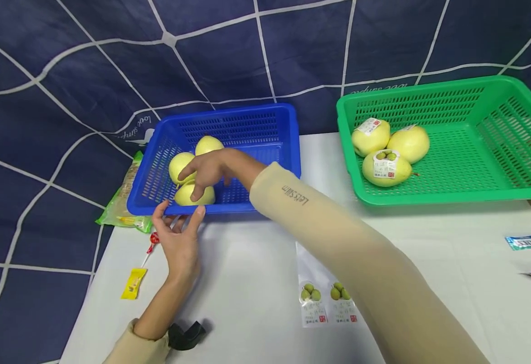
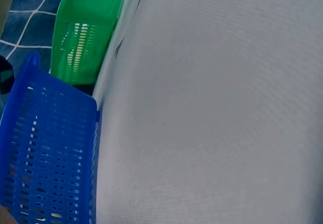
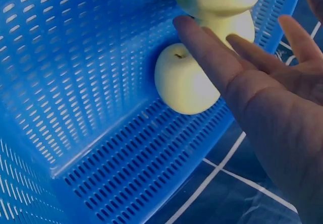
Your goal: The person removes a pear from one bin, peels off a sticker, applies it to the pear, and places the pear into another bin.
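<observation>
Three pale yellow pears (image 1: 208,145) lie at the left end of the blue plastic basket (image 1: 265,108). Over them reaches my right hand (image 1: 212,169), its fingers extended and nothing held. In the right wrist view, its fingers (image 3: 212,52) overlap the pears (image 3: 184,82). At the basket's front left, my left hand (image 1: 181,242) grips the rim, with thumb and index finger at the edge and other fingers tucked below it. Only a bit of that hand shows in the left wrist view, beside the slotted blue wall (image 2: 50,153).
Three labelled pears (image 1: 385,169) sit in a green basket (image 1: 438,197) at right. A label sheet (image 1: 310,303) lies partly under my right arm. Around the left edge are a snack bag (image 1: 126,202), lollipop (image 1: 154,238), yellow packet (image 1: 134,283) and black object (image 1: 186,336). Small wrappers (image 1: 524,242) lie far right.
</observation>
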`<state>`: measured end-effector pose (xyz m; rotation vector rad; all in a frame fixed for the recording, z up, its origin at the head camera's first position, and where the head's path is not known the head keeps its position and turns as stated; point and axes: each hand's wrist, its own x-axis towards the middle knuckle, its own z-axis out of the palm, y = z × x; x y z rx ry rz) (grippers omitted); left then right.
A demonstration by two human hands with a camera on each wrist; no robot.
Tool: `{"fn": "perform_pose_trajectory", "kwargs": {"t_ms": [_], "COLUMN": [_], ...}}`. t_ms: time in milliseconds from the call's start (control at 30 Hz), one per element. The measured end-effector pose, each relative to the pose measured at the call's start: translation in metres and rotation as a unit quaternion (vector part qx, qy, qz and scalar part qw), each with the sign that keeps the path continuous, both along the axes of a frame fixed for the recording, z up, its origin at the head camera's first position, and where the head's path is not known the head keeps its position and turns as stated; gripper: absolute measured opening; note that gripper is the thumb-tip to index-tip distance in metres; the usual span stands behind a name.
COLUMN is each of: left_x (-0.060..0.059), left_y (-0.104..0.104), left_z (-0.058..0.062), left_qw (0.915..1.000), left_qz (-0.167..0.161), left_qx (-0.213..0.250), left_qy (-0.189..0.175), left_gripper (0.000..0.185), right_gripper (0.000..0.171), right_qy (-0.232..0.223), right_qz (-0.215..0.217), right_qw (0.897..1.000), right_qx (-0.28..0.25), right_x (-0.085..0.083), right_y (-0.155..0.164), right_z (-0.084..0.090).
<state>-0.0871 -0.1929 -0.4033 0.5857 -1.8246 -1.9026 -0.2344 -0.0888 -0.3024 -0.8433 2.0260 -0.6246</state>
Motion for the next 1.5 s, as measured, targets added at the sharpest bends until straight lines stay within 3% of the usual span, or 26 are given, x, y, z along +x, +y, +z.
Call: {"fn": "perform_pose_trajectory", "kwargs": {"t_ms": [333, 600, 900, 1167, 1500], "left_x": [0.001, 0.0, -0.001, 0.0, -0.001], "left_y": [-0.001, -0.002, -0.001, 0.0, -0.002], "left_z": [0.001, 0.001, 0.001, 0.001, 0.001], "left_qw": [0.9999, 0.9999, 0.9999, 0.9999, 0.9998], "left_qz": [-0.003, -0.005, -0.005, -0.003, -0.004], "left_qx": [0.011, 0.008, 0.011, 0.009, -0.002], "left_qy": [-0.003, -0.004, -0.01, -0.007, -0.017], "left_gripper": [0.071, 0.072, 0.071, 0.069, 0.07], "right_gripper": [0.063, 0.068, 0.077, 0.072, 0.068], "right_qy": [-0.04, -0.073, -0.125, -0.167, -0.097], "right_qz": [0.016, 0.032, -0.003, -0.026, 0.0], "right_qw": [0.997, 0.992, 0.99, 0.985, 0.995], "right_qx": [0.06, 0.093, 0.072, 0.033, 0.013], "right_x": [-0.009, -0.013, -0.016, -0.017, -0.023], "right_y": [-0.007, -0.012, -0.018, -0.018, -0.008], "right_z": [-0.001, 0.0, -0.006, -0.013, -0.022]}}
